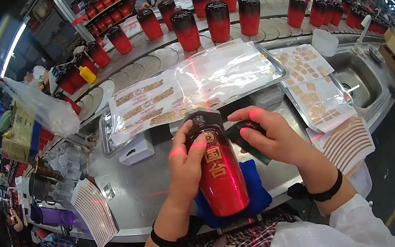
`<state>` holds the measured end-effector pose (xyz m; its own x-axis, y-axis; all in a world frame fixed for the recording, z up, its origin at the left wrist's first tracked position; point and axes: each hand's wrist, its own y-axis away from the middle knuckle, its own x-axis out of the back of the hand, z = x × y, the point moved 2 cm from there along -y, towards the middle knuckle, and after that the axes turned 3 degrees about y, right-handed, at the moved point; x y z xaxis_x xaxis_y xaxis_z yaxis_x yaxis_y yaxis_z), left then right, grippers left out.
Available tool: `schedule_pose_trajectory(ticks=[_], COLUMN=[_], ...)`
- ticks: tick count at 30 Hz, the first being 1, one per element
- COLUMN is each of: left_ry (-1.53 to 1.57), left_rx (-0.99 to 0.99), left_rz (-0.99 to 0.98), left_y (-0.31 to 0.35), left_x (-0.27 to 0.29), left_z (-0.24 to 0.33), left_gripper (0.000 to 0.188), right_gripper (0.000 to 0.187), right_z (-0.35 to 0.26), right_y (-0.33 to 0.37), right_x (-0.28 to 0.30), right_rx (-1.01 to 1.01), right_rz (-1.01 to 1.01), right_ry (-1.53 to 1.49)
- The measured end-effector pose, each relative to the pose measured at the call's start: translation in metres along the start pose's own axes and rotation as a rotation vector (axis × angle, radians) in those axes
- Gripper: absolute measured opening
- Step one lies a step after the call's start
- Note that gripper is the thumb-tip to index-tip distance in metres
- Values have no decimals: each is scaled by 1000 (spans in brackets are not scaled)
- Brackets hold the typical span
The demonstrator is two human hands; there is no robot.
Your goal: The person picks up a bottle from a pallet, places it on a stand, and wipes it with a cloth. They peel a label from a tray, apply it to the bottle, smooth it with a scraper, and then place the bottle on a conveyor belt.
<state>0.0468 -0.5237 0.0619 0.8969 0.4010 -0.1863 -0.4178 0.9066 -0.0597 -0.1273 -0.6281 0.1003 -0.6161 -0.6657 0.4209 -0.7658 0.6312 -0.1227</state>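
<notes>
A red bottle (pixel 226 191) with a black shoulder and gold characters lies tilted in front of me, its base towards me. Beneath its lower end is a bunched blue cloth (pixel 258 187). My left hand (pixel 182 162) is wrapped round the bottle's upper left side, with the thumb on its front. Pinched between thumb and fingers of my right hand (pixel 278 136) is a flat dark green scraper-like piece (pixel 256 150), close by the bottle's right side. Whether the piece touches the glass, I cannot tell. Red laser lines cross the bottle and both hands.
Beyond the bottle, a metal tray (pixel 277 67) bears sheets of gold decals (pixel 146 105). More decal sheets (pixel 315 101) lie on the right, near a sink (pixel 357 76). A striped sheet (pixel 94 212) hangs over the left edge. Several red-black bottles (pixel 218 22) stand on a curved conveyor (pixel 141 68).
</notes>
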Motion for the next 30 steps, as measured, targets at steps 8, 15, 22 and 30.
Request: schedule_pose_trajectory(ticks=[8,15,22,30], left_ry=[49,59,-201,-74], left_rx=[-17,-8,-91,-88], left_rz=[-32,-39,4,-2], left_y=[-1,1,3,1], left_x=[3,1,3,0], left_z=[-3,-1,-6,-2], left_gripper=[53,56,63,56], right_gripper=[26,27,28,29], right_z=[10,9,-1,-1], right_y=[-7,-22,-24,-18], right_x=[4,-2,-7,1], right_rx=[-129,-73,-7,70], right_rz=[-118,-115,-165,-76], right_ry=[-272,-242,-243,-105])
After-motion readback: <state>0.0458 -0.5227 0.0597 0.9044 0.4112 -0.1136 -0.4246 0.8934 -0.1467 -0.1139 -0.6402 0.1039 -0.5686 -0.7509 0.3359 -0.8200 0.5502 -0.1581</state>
